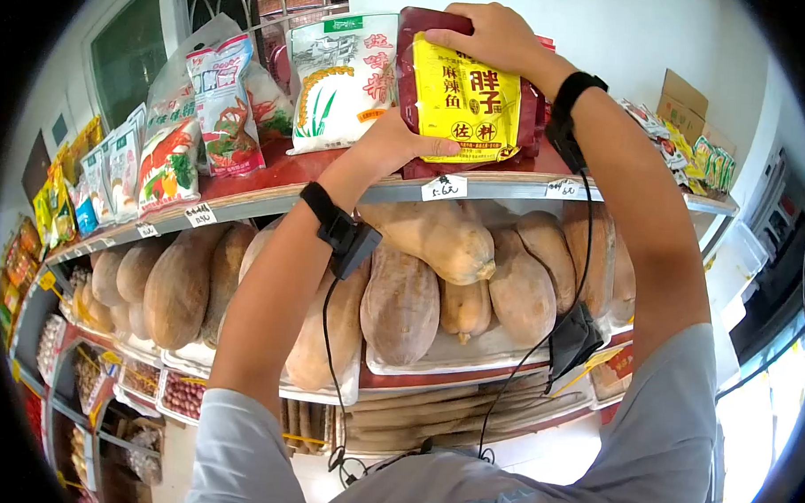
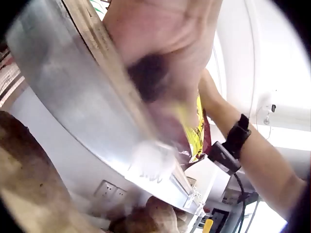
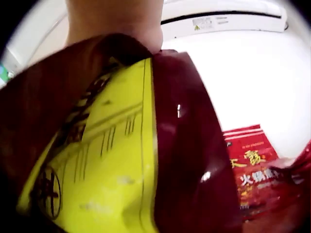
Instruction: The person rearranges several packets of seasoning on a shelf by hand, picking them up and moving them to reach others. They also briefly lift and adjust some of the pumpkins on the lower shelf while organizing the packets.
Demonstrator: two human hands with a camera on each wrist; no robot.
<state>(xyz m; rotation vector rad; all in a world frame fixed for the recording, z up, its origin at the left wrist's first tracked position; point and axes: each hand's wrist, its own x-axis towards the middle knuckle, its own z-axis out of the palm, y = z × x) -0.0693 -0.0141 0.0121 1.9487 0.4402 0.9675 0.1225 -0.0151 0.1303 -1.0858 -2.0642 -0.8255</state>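
Observation:
A maroon seasoning packet [image 1: 465, 98] with a yellow label and Chinese lettering stands upright at the shelf's front edge. From above, my right hand [image 1: 498, 40] grips its top, thumb across the front. Low on its left side, my left hand [image 1: 396, 145] holds the packet with the thumb over the front face; the other fingers are hidden behind it. In the right wrist view the packet [image 3: 112, 150] fills much of the picture. Just left of it stands a white bag [image 1: 342, 90] with green and red print. The left wrist view is blurred around the left hand [image 2: 160, 43].
The red shelf [image 1: 281, 163] has a metal front edge with price tags [image 1: 445, 187]. More seasoning bags [image 1: 226, 103] line its left, small sachets [image 1: 711, 165] its right. Large squashes [image 1: 401, 305] fill the shelf below. A red packet [image 3: 252, 165] lies behind. Cables [image 1: 589, 240] hang from both wrists.

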